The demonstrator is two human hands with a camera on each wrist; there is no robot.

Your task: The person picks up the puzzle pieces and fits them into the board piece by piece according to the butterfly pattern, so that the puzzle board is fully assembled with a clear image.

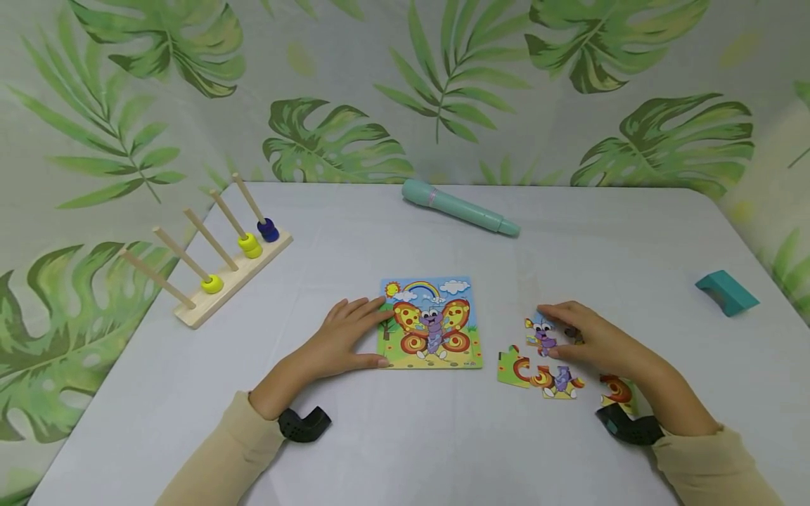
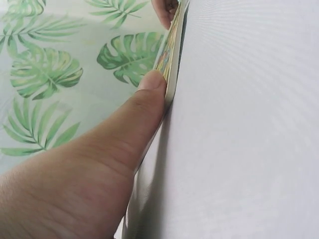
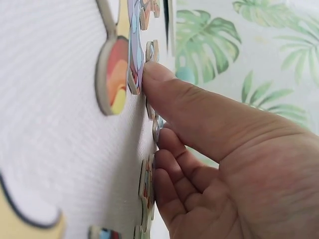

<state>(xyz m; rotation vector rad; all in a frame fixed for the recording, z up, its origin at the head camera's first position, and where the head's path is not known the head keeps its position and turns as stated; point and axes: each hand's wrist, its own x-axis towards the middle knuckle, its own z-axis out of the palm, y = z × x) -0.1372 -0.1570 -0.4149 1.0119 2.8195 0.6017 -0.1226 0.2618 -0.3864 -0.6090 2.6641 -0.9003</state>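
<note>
A square butterfly picture puzzle board (image 1: 433, 330) lies flat on the white table. My left hand (image 1: 350, 336) rests at its left side, fingers spread over the edge and thumb at the lower corner; the left wrist view shows the thumb (image 2: 144, 99) against the board's edge. To the right, my right hand (image 1: 585, 334) holds a puzzle piece with the butterfly's face (image 1: 541, 332) between thumb and index finger, low over the table. Loose puzzle pieces (image 1: 562, 381) lie just below it, with a green-edged one (image 1: 512, 367) to the left. Another piece (image 1: 572, 334) is partly hidden under the right hand.
A wooden peg stand (image 1: 234, 287) with yellow and blue beads stands at the left. At the back lies a mint-green microphone-shaped toy (image 1: 460, 207), and a teal arched block (image 1: 727, 292) is at the far right. One more puzzle piece (image 1: 616, 391) lies beside the right wrist.
</note>
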